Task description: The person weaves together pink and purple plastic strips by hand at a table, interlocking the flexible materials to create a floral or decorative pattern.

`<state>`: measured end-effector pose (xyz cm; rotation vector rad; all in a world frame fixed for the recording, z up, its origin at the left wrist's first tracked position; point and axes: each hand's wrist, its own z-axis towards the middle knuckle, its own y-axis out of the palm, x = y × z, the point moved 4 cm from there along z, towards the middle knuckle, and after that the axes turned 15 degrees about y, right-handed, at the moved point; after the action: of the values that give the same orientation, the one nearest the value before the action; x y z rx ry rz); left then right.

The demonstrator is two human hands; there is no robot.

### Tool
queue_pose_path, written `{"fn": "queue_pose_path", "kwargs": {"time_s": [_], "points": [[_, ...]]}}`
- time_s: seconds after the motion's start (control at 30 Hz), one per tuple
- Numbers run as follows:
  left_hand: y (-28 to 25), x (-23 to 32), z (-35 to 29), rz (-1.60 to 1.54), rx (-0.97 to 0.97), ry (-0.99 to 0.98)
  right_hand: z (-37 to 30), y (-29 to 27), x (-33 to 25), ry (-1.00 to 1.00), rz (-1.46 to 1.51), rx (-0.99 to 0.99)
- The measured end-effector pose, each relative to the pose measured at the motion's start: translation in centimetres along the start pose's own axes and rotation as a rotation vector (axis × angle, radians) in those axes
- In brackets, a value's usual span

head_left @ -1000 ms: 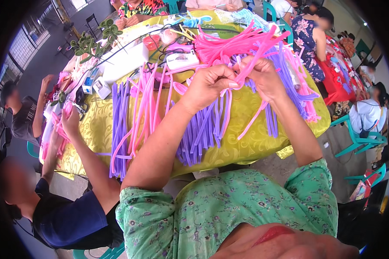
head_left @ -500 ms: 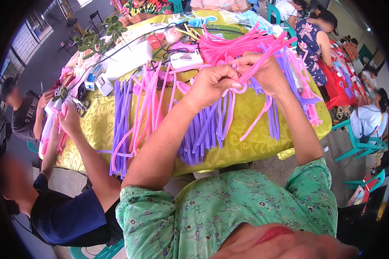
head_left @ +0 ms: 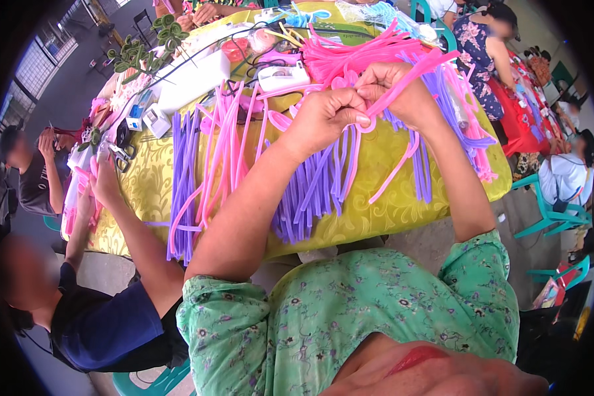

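Note:
Above the far half of the table, my two hands are close together on pink pipe cleaners [head_left: 412,82]. With thumb and fingers pinched, my left hand [head_left: 330,117] grips a looped end beside the other hand. My right hand [head_left: 402,99] is closed round the strands, whose long ends stick out to the upper right. Below my hands, purple pipe cleaners [head_left: 307,204] hang over the near table edge. A large bundle of bright pink pipe cleaners [head_left: 350,56] lies just beyond my hands. Some fingertips of my right hand are hidden.
The table has a yellow patterned cloth [head_left: 363,231]. On it are pink strands [head_left: 224,145], a white tape dispenser [head_left: 282,77], a white block [head_left: 195,82] holding green wire plants [head_left: 145,56], and scissors [head_left: 122,157]. A person [head_left: 99,317] works close at my left; green chairs [head_left: 548,214] stand right.
My hands keep nearly the same place and grip, with the fingers shifting slightly on the pink pipe cleaners. The strands' free ends now lean further right. A person at far left has raised a hand.

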<state>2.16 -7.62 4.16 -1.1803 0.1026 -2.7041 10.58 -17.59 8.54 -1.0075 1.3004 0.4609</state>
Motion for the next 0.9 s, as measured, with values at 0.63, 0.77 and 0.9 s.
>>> {"fn": "queue_pose_path", "kwargs": {"time_s": [0.63, 0.77, 0.9], "points": [[0.5, 0.8, 0.1, 0.199, 0.000, -0.149, 0.3, -1.1, 0.9, -0.328, -0.118, 0.435], [0.8, 1.8, 0.1, 0.389, -0.068, 0.078, -0.1, -0.3, 0.4, -0.102, 0.167, 0.349], [1.1, 2.1, 0.2, 0.363, -0.121, 0.099, 0.6, -1.0, 1.8, -0.036, 0.275, 0.156]]}}
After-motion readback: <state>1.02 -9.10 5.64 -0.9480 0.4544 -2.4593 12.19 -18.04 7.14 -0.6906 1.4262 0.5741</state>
